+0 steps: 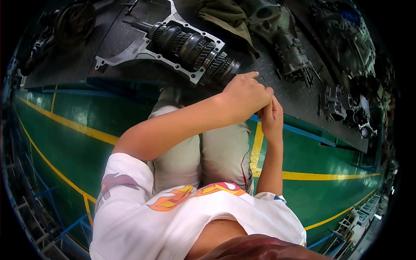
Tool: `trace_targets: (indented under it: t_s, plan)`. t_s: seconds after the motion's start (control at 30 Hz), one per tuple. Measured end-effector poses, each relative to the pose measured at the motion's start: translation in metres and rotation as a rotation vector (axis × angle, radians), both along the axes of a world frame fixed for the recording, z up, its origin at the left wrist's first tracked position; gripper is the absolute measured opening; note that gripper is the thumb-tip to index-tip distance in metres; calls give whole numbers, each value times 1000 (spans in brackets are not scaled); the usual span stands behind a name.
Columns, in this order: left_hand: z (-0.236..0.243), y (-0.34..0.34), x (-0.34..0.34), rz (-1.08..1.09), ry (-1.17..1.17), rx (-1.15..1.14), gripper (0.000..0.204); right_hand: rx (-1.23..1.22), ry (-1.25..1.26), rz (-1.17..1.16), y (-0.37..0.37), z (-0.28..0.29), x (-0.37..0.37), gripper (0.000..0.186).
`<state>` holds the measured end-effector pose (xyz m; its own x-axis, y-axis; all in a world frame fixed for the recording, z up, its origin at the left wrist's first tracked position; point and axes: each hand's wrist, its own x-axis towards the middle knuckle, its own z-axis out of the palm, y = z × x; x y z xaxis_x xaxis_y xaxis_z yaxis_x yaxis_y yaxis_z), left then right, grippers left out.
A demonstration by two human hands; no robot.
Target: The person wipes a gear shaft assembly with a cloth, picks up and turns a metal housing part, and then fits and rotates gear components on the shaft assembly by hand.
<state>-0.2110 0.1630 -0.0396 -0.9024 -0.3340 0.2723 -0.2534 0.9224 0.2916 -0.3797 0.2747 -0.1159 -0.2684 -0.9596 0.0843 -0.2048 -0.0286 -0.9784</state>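
At the front edge of the dark checker-plate table [303,104], just right of a gear shaft assembly [186,45] lying in an open silver housing [108,60], my left hand [247,96] reaches across, index finger out and the rest curled. My right hand [272,116] is closed just beside and under it, fingertips meeting the left ones. Whatever they hold between them, if anything, is hidden.
Olive cloth [221,19], a cast transmission case [277,34], more castings [342,39] and smaller metal parts [336,104] lie rightward; a dark round assembly [73,26] lies left. My legs [221,156] are against the table, over green floor with yellow lines [69,125].
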Motion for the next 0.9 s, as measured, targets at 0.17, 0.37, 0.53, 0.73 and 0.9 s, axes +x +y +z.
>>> trace_targets:
  t_s: [0.17, 0.37, 0.53, 0.73, 0.9]
  plan:
    - [-15, -5, -12, 56, 175, -195, 19, -15, -30, 11, -15, 3, -15, 36]
    - [-27, -22, -18, 123, 248, -284, 20, -61, -35, -57, -34, -1, -16, 24]
    - [-29, -32, -35, 183, 324, -356, 12, -110, 135, -205, -47, 8, -16, 19]
    - [-25, -48, -45, 216, 273, -368, 14, -220, 186, -245, -68, -1, -29, 24]
    - [-26, -58, -54, 244, 308, -400, 12, -353, 320, -335, -83, -6, -33, 26]
